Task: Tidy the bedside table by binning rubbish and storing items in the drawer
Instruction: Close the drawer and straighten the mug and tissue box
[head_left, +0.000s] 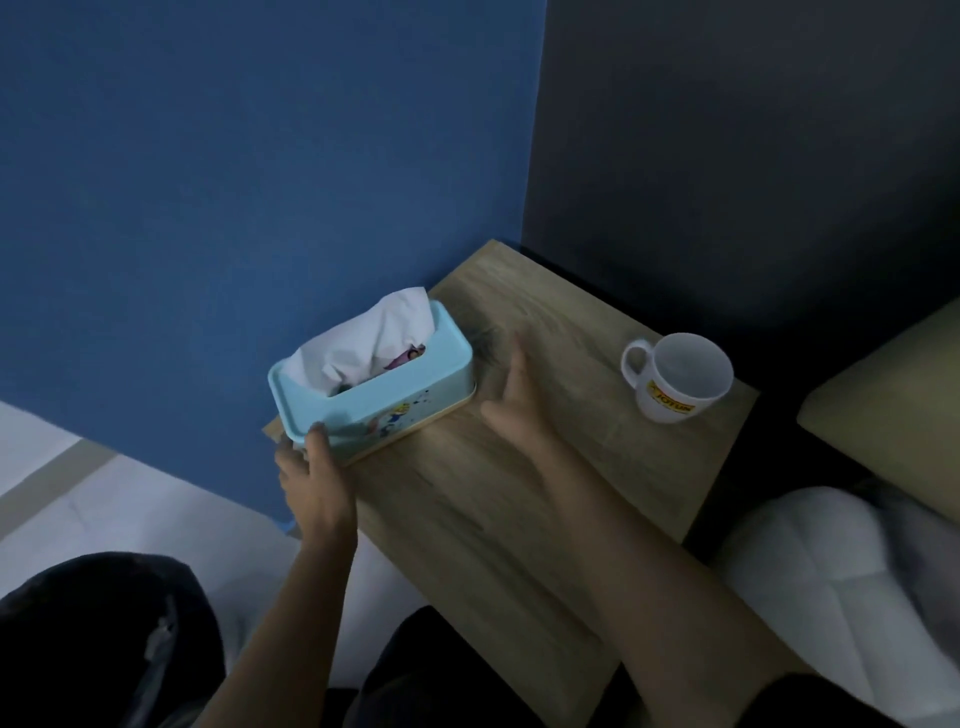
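A light blue tissue box (400, 395) with cartoon figures on its side stands at the left edge of the wooden bedside table (519, 493), against the blue wall. White tissue (374, 338) sticks up from its open top. My left hand (314, 478) touches the box's near left corner with its fingertips. My right hand (514, 400) hovers flat and open just right of the box, fingers apart, holding nothing. A white mug (675, 376) with a yellow logo stands at the table's right side.
A blue wall (234, 182) rises behind the table and a dark wall (753, 156) stands to the right. A bed with white bedding (841, 587) and a beige headboard (893, 400) lies right of the table. Pale floor (104, 509) shows at the left.
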